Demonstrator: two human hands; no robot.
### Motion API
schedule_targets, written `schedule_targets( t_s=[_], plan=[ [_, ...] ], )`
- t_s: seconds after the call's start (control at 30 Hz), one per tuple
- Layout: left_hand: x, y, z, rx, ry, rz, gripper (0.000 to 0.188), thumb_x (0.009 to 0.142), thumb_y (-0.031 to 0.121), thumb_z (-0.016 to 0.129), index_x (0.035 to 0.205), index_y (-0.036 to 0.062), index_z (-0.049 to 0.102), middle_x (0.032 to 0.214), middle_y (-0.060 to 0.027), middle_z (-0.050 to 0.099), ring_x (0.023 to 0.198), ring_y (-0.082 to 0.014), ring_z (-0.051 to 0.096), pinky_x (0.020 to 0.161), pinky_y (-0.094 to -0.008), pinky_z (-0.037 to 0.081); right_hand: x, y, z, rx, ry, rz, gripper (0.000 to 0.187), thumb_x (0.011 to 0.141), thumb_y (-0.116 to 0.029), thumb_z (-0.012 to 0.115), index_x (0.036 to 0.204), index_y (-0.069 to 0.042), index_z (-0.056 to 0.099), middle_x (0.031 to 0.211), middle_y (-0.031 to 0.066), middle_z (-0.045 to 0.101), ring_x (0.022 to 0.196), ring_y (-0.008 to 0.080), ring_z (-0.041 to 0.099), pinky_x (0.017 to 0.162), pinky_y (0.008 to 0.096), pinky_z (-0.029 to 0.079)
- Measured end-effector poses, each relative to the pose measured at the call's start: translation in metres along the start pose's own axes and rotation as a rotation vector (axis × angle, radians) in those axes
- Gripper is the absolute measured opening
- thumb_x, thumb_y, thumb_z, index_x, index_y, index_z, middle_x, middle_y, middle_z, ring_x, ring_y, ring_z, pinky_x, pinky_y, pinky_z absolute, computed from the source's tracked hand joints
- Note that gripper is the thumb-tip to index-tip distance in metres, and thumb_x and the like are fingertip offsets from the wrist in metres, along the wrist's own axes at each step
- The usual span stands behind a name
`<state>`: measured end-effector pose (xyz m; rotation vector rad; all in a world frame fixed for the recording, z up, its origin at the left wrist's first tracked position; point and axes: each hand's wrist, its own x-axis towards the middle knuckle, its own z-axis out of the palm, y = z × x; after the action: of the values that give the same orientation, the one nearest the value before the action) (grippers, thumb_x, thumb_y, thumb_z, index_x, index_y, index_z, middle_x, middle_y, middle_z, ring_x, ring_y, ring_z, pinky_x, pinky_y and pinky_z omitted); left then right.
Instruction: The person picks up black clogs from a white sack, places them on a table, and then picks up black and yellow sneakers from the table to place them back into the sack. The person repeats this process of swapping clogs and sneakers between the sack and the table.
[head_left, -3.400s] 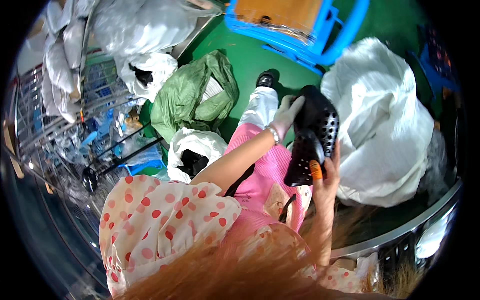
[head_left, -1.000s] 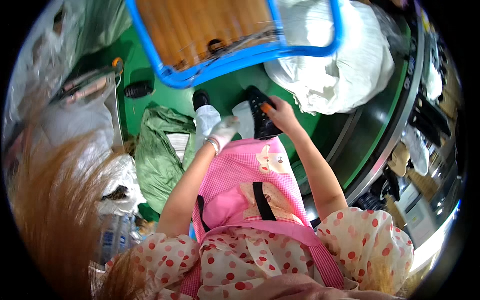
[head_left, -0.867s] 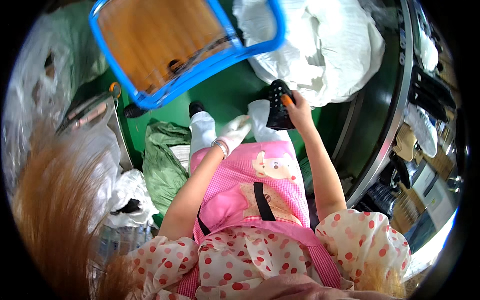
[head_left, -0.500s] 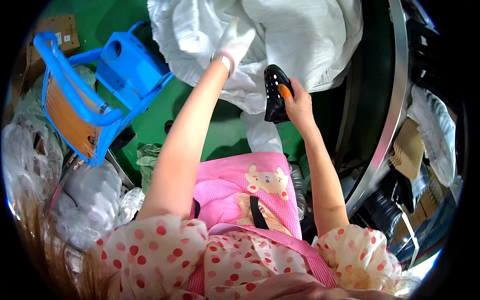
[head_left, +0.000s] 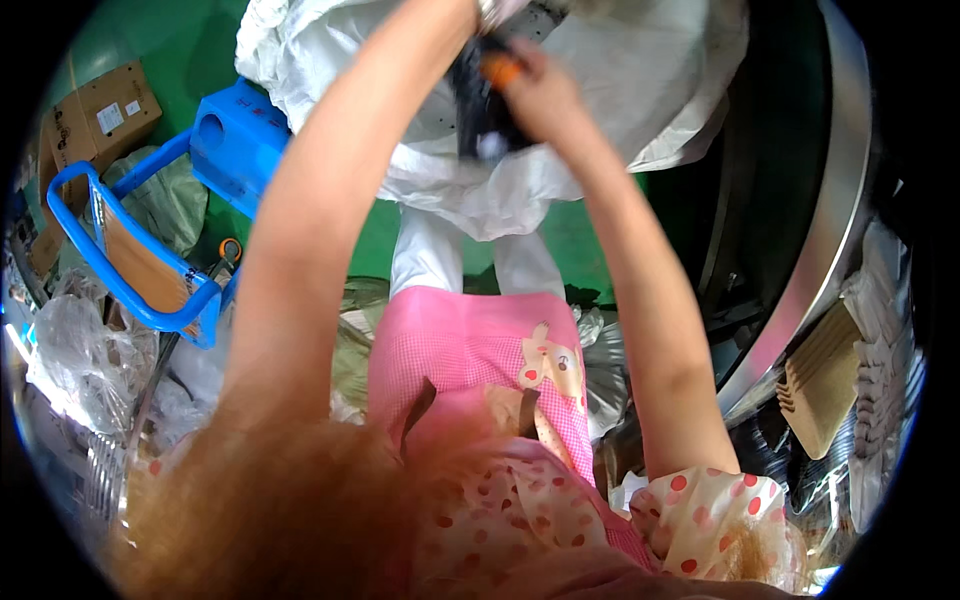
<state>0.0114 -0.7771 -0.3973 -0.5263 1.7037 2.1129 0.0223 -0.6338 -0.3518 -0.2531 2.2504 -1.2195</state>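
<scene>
My right hand [head_left: 545, 98] is closed on a black clog [head_left: 482, 105], blurred by motion, with an orange cover on the thumb. The clog is over the near part of a large white sack [head_left: 640, 85]. At the top edge, beside the clog's far end, my left hand [head_left: 503, 9] shows only in part. Its fingers are out of sight, so whether it touches the clog cannot be told. Some dark things [head_left: 542, 18] lie inside the sack, too small a part showing to name.
To the left stand a blue tubular frame with a brown panel [head_left: 140, 255], a blue box [head_left: 235, 145] and a cardboard carton [head_left: 105, 115]. Clear plastic bags [head_left: 85, 345] lie nearer. A metal-edged curved rim [head_left: 835, 190] runs along the right, with tan stacked pieces [head_left: 822, 380] beyond it.
Both arms have reached farther forward. The clog, held in my right hand, has moved left and away over the sack. My left hand has gone mostly out of the picture at the top.
</scene>
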Motion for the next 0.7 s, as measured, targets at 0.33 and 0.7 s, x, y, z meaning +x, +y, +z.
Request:
schedule_targets(
  t_s=[0.33, 0.7],
  plan=[
    [0.012, 0.048, 0.003, 0.795, 0.007, 0.231, 0.037, 0.089, 0.033, 0.056, 0.111, 0.0045, 0.064, 0.105, -0.0176, 0.067, 0.095, -0.0335, 0.064, 0.081, -0.0473, 0.051, 0.050, 0.014, -0.199, -0.494, 0.869, -0.102, 0.047, 0.091, -0.030, 0.060, 0.126, 0.001, 0.056, 0.124, 0.0199, 0.061, 0.117, 0.0344, 0.056, 0.101, 0.0374, 0.039],
    [0.121, 0.063, 0.000, 1.594, -0.069, 0.330, 0.031, 0.087, 0.026, 0.056, 0.107, 0.0045, 0.067, 0.105, -0.0187, 0.066, 0.095, -0.0319, 0.064, 0.082, -0.0436, 0.051, 0.045, 0.043, -0.254, -0.900, 0.951, -0.258, 0.033, 0.089, -0.031, 0.062, 0.103, -0.003, 0.070, 0.107, 0.0162, 0.069, 0.095, 0.0345, 0.066, 0.081, 0.0370, 0.049]
  ],
)
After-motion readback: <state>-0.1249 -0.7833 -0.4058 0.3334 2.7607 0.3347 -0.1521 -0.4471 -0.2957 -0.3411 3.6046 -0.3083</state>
